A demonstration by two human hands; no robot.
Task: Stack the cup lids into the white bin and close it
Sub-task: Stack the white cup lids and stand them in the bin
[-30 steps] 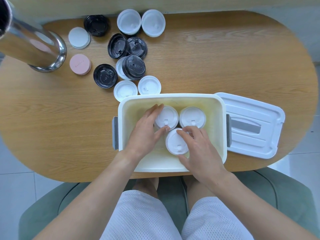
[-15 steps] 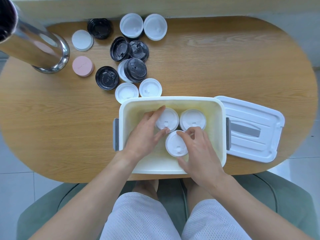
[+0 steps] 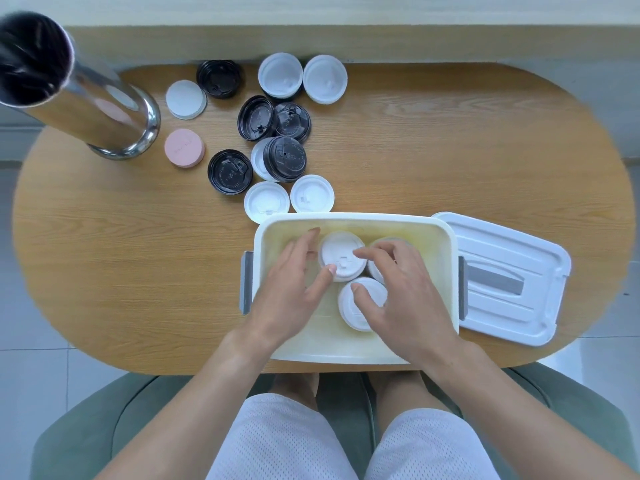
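The white bin [image 3: 353, 292] stood open at the near edge of the table [image 3: 450, 150], directly before you. Inside it lay three white cup lids: one toward the bin's far wall [image 3: 341, 254], one nearer you [image 3: 360, 303], and a third [image 3: 377, 268] largely hidden under your right hand [image 3: 405, 299].

Your left hand [image 3: 294, 289] had its fingers spread around the left rim of the far lid, thumb tip touching its near edge. Your right hand reached across, fingertips resting on that same lid's top and thumb on the nearer lid. Neither hand was closed; both were loosely cupped, presumably to nudge the lids into tidy stacks rather than lift them.

The bin's cover [image 3: 509, 275] lay flat, just right of the bin, handy for closing later.

Beyond the bin's far wall, two white lids [image 3: 266, 202] sat nearly against it. Further off lay more black lids [image 3: 230, 171] and white ones, a pink disc [image 3: 184, 148] and a steel cylinder [image 3: 104, 109]. Most of the stacking remained undone.
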